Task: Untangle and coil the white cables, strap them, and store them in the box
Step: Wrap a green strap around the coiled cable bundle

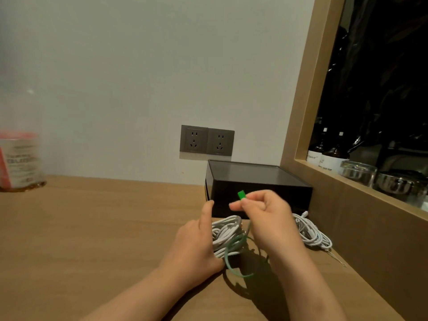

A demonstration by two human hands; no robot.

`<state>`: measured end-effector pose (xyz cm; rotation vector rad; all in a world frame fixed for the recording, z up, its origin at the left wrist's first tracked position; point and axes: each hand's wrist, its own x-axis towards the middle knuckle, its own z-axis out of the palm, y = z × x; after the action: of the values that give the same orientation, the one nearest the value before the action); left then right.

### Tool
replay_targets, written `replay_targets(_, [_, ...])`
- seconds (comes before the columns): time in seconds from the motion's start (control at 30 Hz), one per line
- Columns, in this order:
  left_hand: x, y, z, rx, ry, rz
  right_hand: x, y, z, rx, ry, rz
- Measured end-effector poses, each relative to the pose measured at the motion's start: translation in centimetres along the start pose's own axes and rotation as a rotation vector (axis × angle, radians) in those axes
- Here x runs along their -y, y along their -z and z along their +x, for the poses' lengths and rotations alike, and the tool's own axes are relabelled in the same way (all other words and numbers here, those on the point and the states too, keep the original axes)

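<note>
A coiled bundle of white cable (225,235) lies on the wooden desk (92,228) in front of a closed black box (254,184). My left hand (196,242) holds the bundle from its left side, thumb raised. My right hand (261,212) pinches the end of a green strap (242,195) and holds it up above the bundle. The rest of the green strap loops around and under the cable and trails toward me. A second white cable (312,232) lies loose to the right, by the box's corner.
Two grey wall sockets (206,141) sit above the box. A clear bottle with a red label (19,158) stands at the far left. On the right, a wooden-framed recess (347,181) holds bottles and glasses. A thin metal pin (337,258) lies near the right cable.
</note>
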<state>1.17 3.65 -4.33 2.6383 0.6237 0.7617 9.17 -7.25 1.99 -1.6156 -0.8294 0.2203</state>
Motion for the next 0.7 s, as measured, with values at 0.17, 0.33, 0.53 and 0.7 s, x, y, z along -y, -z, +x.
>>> replay_targets(0.17, [-0.7,0.4,-0.5,-0.09,-0.113,0.185,-1.4,-1.1,0.1,0.037,-0.121,-0.011])
replay_targets(0.33, [-0.3,0.5,-0.2,-0.099,-0.14,0.292,-1.6,-1.4,0.2,0.052,-0.145,-0.038])
replay_targets(0.53, [0.1,0.2,-0.2,-0.145,-0.188,0.259,-1.5,-1.3,-0.1,0.056,-0.189,-0.049])
replay_targets(0.7, [0.1,0.2,-0.2,-0.174,-0.177,0.241,-1.1,-1.5,-0.3,0.085,-0.224,0.007])
